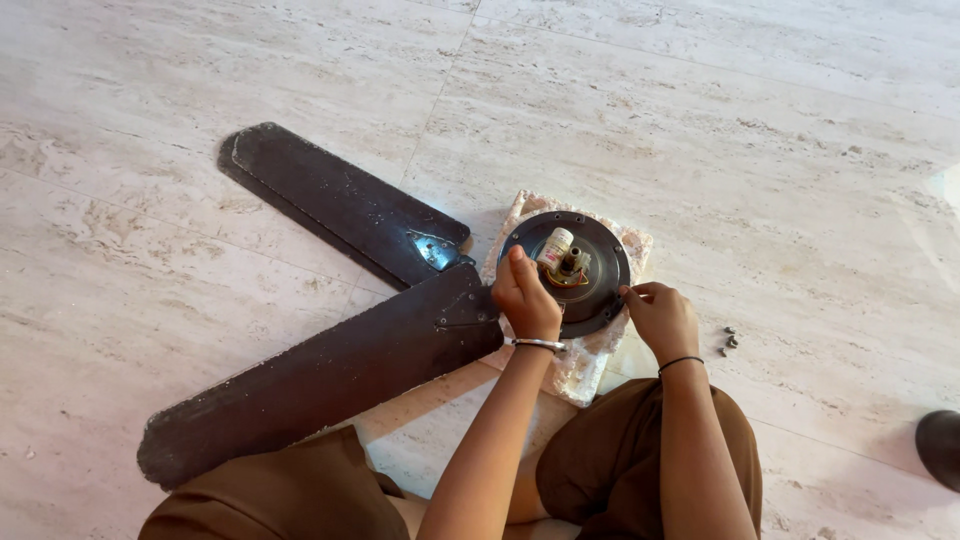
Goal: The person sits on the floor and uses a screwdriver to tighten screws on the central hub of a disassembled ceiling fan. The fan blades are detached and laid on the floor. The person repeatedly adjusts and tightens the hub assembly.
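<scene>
A dark round ceiling-fan motor housing (590, 250) lies on a white foam block (578, 370) on the floor. A white capacitor and a short shaft (562, 256) stand at its centre. My left hand (524, 300) rests on the housing's near left rim, fingers curled over it. My right hand (660, 316) pinches something small at the right rim; I cannot see what. One dark fan blade (320, 375) is fixed to the housing and points toward the lower left. Two more dark blades (335, 200) lie stacked at the upper left.
A few small screws (729, 341) lie on the marble floor just right of my right hand. A dark rounded object (940, 445) shows at the right edge. My knees in brown trousers (610, 460) are close under the housing.
</scene>
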